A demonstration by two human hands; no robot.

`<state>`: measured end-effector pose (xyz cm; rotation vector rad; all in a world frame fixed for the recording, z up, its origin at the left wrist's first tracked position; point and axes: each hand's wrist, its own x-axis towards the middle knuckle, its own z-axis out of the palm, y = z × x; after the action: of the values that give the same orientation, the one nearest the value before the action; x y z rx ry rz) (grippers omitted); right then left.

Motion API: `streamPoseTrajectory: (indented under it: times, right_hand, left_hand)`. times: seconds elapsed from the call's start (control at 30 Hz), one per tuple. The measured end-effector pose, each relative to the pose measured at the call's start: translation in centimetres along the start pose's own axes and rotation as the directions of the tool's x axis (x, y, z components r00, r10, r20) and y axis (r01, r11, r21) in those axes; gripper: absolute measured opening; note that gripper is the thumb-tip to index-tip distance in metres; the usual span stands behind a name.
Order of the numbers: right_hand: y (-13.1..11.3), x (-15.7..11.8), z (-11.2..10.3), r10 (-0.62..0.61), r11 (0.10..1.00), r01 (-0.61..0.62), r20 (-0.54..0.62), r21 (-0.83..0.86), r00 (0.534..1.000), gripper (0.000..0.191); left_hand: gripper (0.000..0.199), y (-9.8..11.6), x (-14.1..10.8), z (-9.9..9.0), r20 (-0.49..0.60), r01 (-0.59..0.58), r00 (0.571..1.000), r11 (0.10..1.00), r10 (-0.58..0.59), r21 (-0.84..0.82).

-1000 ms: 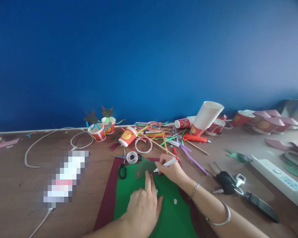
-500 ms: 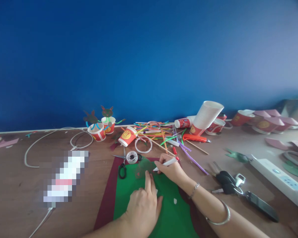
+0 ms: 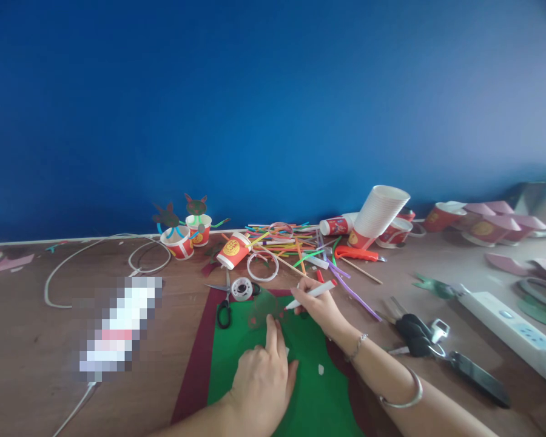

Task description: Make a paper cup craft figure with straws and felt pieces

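My right hand (image 3: 313,298) pinches a white marker (image 3: 316,290) with a red end, its tip at the right side of a small dark paper cutout (image 3: 262,308). Reddish marks show on the cutout's sides. With index and middle fingers stretched out, my left hand (image 3: 261,376) presses on the lower edge of the cutout and grips nothing. Under both hands lies green paper (image 3: 227,358) on a dark red sheet (image 3: 198,364). Black-handled scissors (image 3: 224,312) and a roll of tape (image 3: 242,289) lie at its upper left corner.
Behind my hands are a heap of coloured pipe cleaners (image 3: 282,240), a stack of paper cups (image 3: 380,212) and an orange cutter (image 3: 357,253). Keys (image 3: 418,334) and a power strip (image 3: 512,321) lie right. Two cup figures (image 3: 198,227) stand left, near a blurred-out phone (image 3: 121,325).
My right hand has shifted slightly right and tilted the marker, its tip now on the cutout's right edge, where a red mark shows. The left hand stays nearly still.
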<state>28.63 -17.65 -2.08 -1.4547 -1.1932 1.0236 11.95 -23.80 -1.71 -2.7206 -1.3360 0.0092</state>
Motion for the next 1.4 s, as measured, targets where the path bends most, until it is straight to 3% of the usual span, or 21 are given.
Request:
streamPoseTrajectory:
  times: [0.13,0.3,0.47,0.57,0.8,1.0,1.23,1.3,1.4]
  right_hand:
    - [-0.3,0.1,-0.2,0.04,0.993,-0.033,-0.064,0.113,0.997,0.033]
    - [-0.7,-0.2,-0.2,-0.066,0.997,0.069,-0.061,0.042,0.996,0.035]
    - [-0.9,-0.5,-0.1,-0.144,0.989,0.144,-0.001,-0.033,0.99,0.025]
    - [-1.0,-0.7,0.1,-0.174,0.982,0.179,0.074,-0.063,0.982,0.023]
    - [-0.3,-0.5,0.4,-0.09,0.993,0.099,0.133,-0.059,0.987,0.017]
    - [0.2,-0.4,0.6,-0.084,0.99,0.093,0.091,-0.103,0.992,0.021]
    - [-0.4,0.3,-0.1,-0.006,0.975,0.047,-0.185,0.216,0.983,0.035]
    - [-0.4,0.4,-0.2,-0.014,0.974,0.056,-0.187,0.221,0.982,0.036]
    - [-0.4,0.1,-0.1,-0.087,0.99,0.098,-0.11,0.099,0.99,0.032]
  left_hand:
    - [0.05,0.2,0.1,-0.3,0.011,-0.017,1.0,1.0,0.017,0.007]
    - [0.045,0.4,0.0,-0.5,0.013,-0.073,0.997,0.997,0.073,0.017]
    - [0.043,0.4,-0.1,-0.1,-0.009,-0.122,0.992,0.992,0.122,0.013]
    - [0.043,0.4,-0.2,-0.2,-0.011,-0.093,0.996,0.996,0.093,-0.01]
    - [0.042,0.5,-0.5,-0.2,-0.087,-0.06,0.994,0.998,0.061,0.018]
    - [0.044,0.7,-0.5,0.3,-0.163,-0.057,0.985,0.997,0.064,0.045]
    - [0.04,0.6,-0.4,0.4,-0.166,-0.087,0.982,0.995,0.093,0.047]
    - [0.041,0.6,-0.4,0.5,-0.168,-0.09,0.981,0.994,0.098,0.055]
    - [0.042,0.6,-0.4,0.5,-0.169,-0.098,0.98,0.993,0.109,0.07]
